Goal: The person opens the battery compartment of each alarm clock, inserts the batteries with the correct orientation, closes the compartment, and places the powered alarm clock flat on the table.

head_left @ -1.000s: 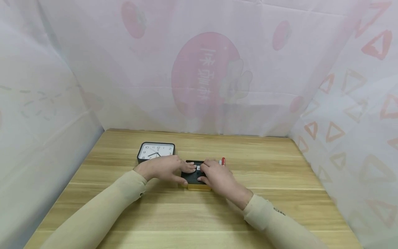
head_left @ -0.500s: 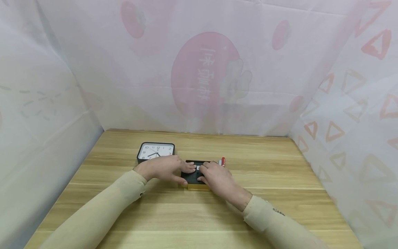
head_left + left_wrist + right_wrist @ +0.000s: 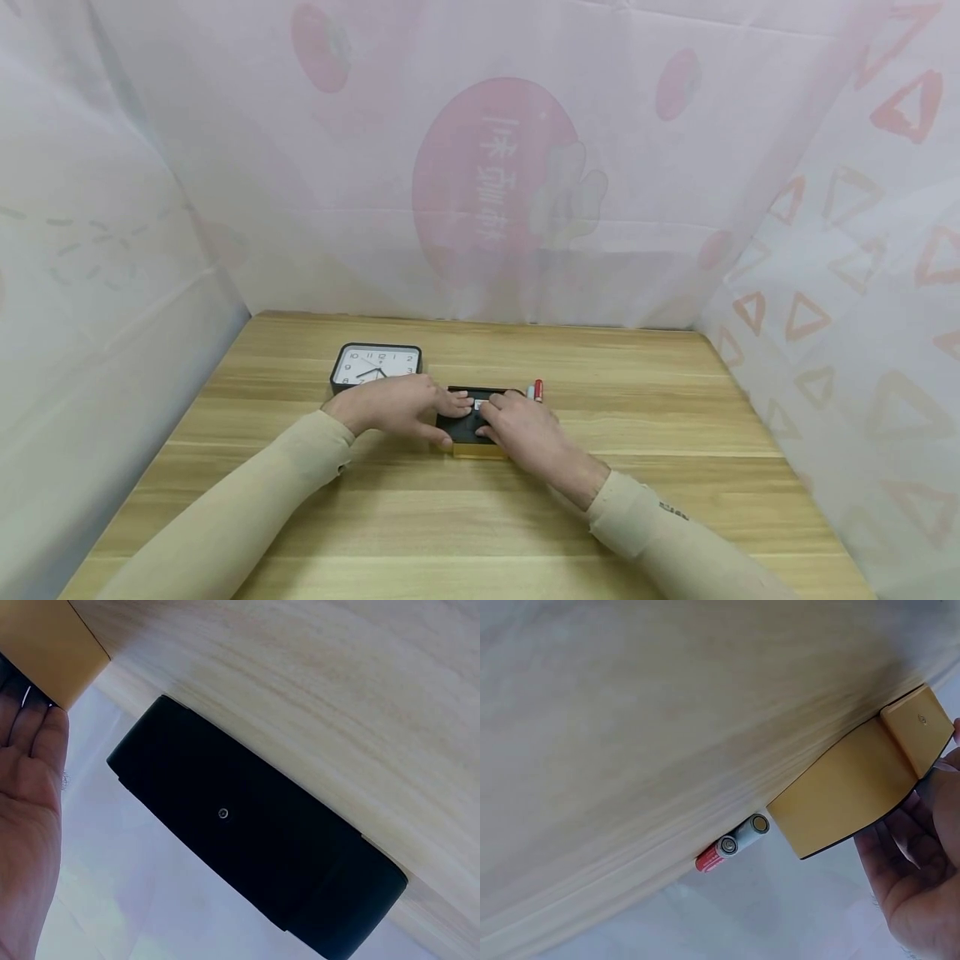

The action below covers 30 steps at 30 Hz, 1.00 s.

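A low box with gold sides and a black upper face [image 3: 459, 425] lies on the table in the head view, a small white label on its top. My left hand [image 3: 405, 405] rests on the left part of that face with fingers extended, its thumb at the near left corner. Over the right end, my right hand [image 3: 528, 433] grips with bent fingers, thumb and fingertips on the black face close to the label. The gold side [image 3: 847, 795] shows in the right wrist view, with curled fingers at its black edge. What lies beneath the fingers is hidden.
A black-framed clock [image 3: 378, 364] with a white face lies behind my left hand; its dark side [image 3: 255, 825] fills the left wrist view. Right of the box lie a red battery [image 3: 711, 858] and a pale blue battery [image 3: 751, 828], side by side.
My right hand has shifted slightly left and toward me on the box, showing more of its far right edge. The left hand, clock and batteries have stayed put.
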Available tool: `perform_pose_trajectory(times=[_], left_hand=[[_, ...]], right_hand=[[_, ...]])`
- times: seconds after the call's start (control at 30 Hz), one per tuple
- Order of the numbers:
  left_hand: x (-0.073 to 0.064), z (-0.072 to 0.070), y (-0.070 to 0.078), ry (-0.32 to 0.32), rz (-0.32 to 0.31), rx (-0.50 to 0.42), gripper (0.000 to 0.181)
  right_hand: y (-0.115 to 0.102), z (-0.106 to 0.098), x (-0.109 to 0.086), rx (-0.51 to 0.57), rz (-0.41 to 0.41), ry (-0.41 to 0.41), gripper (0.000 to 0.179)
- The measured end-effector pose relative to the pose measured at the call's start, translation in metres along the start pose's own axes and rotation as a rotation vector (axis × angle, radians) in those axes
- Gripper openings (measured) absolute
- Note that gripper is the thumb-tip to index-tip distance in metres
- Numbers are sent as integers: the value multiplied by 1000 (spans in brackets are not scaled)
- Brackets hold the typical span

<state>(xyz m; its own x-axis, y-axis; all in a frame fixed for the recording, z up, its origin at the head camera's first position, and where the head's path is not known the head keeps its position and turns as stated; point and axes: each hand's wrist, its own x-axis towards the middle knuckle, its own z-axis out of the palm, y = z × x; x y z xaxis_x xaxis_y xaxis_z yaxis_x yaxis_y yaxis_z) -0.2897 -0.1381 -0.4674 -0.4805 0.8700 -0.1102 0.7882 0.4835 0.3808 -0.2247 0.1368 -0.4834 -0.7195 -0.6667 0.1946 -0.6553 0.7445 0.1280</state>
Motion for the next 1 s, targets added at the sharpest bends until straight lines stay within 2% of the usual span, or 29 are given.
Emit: perform_pose_trajectory(times=[0.4,0.8,1.0], left_hand=[[0,1,-2,8,7,10,70],[-1,1,-3,13,7,-18,72],[-1,0,-2,21,-3,-20,71]], right_hand=[[-1,1,-3,-44,-39,43,30],[-3,-8,6,-2,25,-31,24],[-1,-13,9,-8,15,-35,24]])
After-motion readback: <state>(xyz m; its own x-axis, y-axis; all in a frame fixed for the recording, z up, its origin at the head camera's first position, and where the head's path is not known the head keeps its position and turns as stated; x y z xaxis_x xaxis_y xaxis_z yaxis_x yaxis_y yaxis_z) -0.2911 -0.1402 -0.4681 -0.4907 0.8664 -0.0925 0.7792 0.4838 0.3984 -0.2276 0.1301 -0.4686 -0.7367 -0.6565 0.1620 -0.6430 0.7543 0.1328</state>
